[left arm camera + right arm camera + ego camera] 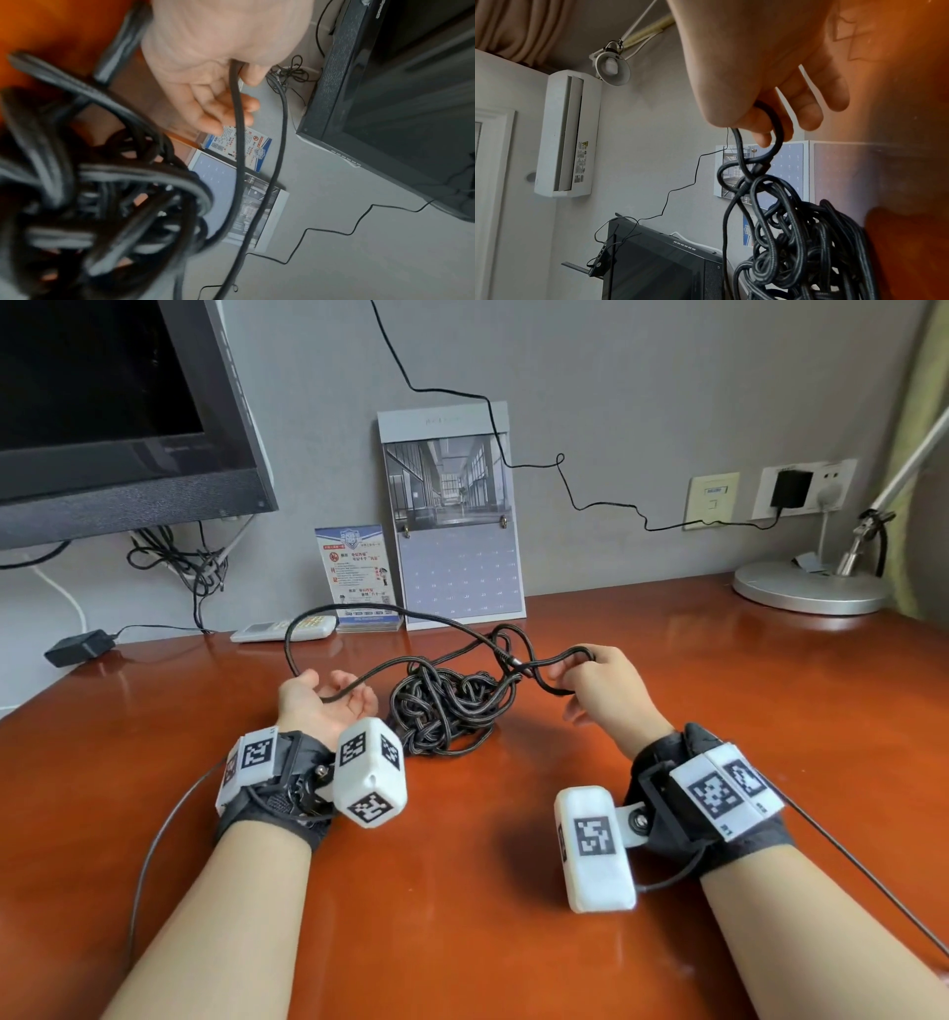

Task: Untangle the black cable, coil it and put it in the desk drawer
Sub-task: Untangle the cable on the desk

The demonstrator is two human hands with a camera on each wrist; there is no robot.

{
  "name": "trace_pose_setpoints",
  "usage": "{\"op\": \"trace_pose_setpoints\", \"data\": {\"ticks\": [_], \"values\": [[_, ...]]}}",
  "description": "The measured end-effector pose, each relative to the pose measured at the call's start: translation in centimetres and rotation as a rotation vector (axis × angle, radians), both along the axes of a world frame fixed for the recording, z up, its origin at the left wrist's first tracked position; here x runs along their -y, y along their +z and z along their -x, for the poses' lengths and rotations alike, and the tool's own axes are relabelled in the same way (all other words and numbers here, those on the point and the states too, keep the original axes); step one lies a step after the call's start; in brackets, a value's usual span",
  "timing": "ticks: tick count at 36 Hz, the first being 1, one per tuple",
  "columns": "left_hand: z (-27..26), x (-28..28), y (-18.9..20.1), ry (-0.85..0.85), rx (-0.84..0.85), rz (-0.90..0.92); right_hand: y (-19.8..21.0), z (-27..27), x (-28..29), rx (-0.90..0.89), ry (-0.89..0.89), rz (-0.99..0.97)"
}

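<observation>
Left hand (pixel 328 706) and right hand (pixel 603 683) grip tangled black cable (pixel 452 711) strands.

Both forearms are bare, with no sleeves. Each wrist wears a dark grey fabric strap carrying a black bracket, white blocks printed with black square markers, and a white camera housing on a bolted hinge arm. A thin grey cable trails back from the left wrist rig (pixel 287 775), another from the right wrist rig (pixel 693 809).
</observation>
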State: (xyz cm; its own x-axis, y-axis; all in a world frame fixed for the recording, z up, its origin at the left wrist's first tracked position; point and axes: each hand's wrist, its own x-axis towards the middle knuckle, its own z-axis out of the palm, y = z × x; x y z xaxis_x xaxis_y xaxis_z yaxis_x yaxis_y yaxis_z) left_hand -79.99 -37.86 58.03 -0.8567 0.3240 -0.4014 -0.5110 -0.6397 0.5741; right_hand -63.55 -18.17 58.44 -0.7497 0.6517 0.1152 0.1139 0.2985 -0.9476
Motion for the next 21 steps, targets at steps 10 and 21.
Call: {"op": "trace_pose_setpoints", "data": {"ticks": [10, 21], "values": [[4.0, 4.5, -1.7, 0.045, -0.141, -0.426, -0.1, -0.1, 0.2, 0.008, 0.007, -0.01], [3.8, 3.5, -2.1, 0.346, -0.064, -0.337, 0.1, -0.1, 0.4, 0.026, 0.033, -0.014]]}}
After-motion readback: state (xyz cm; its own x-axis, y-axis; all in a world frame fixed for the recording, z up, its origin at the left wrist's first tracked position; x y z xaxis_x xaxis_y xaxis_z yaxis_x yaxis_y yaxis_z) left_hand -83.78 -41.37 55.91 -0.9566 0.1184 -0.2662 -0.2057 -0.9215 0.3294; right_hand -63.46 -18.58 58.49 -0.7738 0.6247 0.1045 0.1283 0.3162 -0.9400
